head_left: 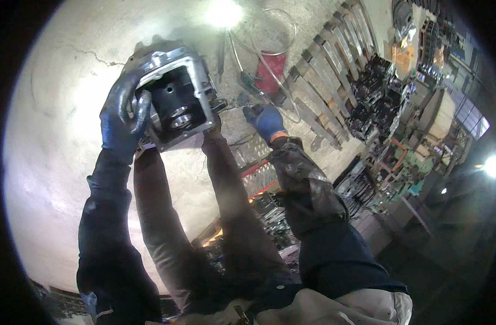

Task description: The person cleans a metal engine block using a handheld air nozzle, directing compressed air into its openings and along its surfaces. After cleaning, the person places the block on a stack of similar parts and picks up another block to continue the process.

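Head view | left hand [120, 111] clasps metal housing [175, 97], underside hidden | right hand [265, 120] partly curled, contents unclear

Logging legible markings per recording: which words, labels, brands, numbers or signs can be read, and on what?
None can be read.
Metal housing gripped by the left hand: no legible marking.
Red flat object: no legible marking.
Dark metal parts farther right: too small and blurred to tell.

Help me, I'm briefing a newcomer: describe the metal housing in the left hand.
Over the pale concrete floor, the gloved left hand holds the housing by its left side. Its squarish bright rim frames a dark cavity, unlike the flat red panel.
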{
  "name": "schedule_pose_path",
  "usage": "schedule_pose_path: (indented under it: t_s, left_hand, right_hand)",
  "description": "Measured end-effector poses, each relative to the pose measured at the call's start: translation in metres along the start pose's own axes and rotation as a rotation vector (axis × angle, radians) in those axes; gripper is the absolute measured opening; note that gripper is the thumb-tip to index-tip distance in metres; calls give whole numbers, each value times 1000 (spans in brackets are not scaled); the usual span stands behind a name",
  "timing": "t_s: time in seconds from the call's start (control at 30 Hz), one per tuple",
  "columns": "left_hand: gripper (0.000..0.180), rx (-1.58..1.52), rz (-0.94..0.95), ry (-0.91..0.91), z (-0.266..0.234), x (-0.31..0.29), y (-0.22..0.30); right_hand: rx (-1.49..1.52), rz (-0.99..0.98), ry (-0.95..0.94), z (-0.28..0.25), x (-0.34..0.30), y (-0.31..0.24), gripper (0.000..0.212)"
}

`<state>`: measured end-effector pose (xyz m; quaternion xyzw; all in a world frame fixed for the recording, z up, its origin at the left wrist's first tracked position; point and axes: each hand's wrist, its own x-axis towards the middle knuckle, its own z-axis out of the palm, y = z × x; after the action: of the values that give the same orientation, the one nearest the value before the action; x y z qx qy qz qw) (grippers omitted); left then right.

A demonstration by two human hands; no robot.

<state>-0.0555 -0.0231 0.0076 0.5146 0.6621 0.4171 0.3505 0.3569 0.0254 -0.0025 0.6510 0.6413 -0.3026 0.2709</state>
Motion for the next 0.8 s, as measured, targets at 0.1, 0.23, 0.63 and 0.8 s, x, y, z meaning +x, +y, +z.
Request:
schedule_pose_path:
  t_s: [0.1, 0.23, 0.63, 0.8]
  left_hand:
    - [42, 131, -184, -40, 27, 7, 15]
    - [35, 356, -327, 55, 46, 9, 6]
    - [28, 339, -267, 129, 48, 10, 13]
    - [26, 204, -261, 137, 49, 5, 12]
  right_hand:
    - [100, 99, 78, 30, 4, 40, 45]
    - [64, -23, 264, 71, 64, 95, 57]
    - [-120, 137, 209, 171, 233, 138, 39]
    - [603, -567, 12, 170, 248, 157, 34]
